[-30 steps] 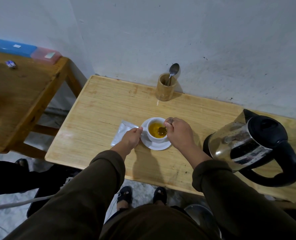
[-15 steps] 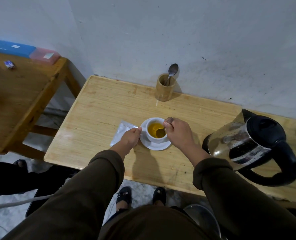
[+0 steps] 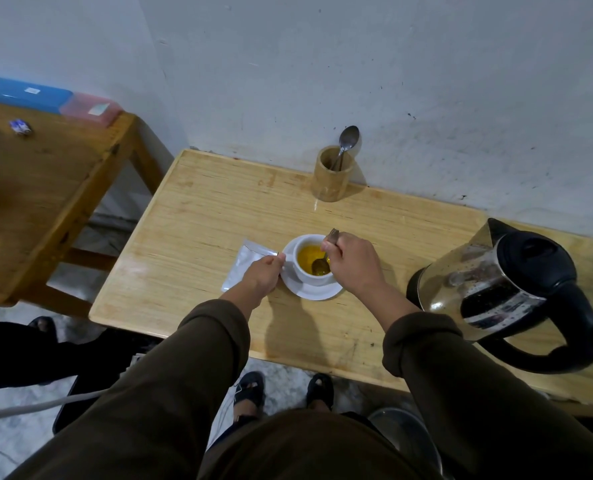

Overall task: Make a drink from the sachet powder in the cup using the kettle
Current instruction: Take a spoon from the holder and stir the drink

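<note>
R hand grips metal spoon in glossy round cup, prob. stirring.

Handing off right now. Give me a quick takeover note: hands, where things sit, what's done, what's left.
Left hand: steadying the saucer at its left rim.
Right hand: gripping a spoon, bowl in the yellow drink.
Cup sits on the saucer mid-table. Sachet lies flat just left of it. Kettle stands at the right, back on its base, lid shut. A spare spoon stands in the wooden holder by the wall.
Done: powder and water are in the cup.
Left: finish stirring, take the spoon out.
</note>
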Available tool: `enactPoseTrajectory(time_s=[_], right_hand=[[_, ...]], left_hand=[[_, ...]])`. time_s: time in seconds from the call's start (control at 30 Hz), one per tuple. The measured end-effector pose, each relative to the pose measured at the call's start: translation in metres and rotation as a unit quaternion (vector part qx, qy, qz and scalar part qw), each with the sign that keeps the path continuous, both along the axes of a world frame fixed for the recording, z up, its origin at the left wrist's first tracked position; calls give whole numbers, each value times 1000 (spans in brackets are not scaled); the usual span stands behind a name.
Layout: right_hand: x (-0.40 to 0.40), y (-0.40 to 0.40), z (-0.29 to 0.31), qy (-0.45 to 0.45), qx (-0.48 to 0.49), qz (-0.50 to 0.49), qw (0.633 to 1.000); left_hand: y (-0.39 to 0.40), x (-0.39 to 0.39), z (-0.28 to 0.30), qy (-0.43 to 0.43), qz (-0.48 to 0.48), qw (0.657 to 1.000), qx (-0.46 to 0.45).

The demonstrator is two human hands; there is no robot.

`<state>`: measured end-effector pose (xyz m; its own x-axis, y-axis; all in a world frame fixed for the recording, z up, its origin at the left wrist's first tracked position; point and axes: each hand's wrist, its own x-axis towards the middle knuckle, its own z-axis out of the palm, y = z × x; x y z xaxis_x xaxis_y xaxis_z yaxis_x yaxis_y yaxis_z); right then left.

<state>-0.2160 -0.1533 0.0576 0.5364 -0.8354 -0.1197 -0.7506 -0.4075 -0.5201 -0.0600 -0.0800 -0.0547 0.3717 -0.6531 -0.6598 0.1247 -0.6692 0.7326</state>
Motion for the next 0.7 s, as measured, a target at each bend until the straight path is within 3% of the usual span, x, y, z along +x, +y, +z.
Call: enactPoseTrajectory(time_s=[0.17, 0.4, 0.7], right_hand=[[0, 0, -1, 22, -38, -12, 999], [1, 1, 0, -28, 45, -2, 999], [0, -1, -3, 2, -34, -21, 999]], left_hand=[[0, 0, 0, -2, -2, 1000, -1], [1, 1, -2, 4, -1, 1000, -1], [1, 3, -6, 6, 4, 1000, -8]])
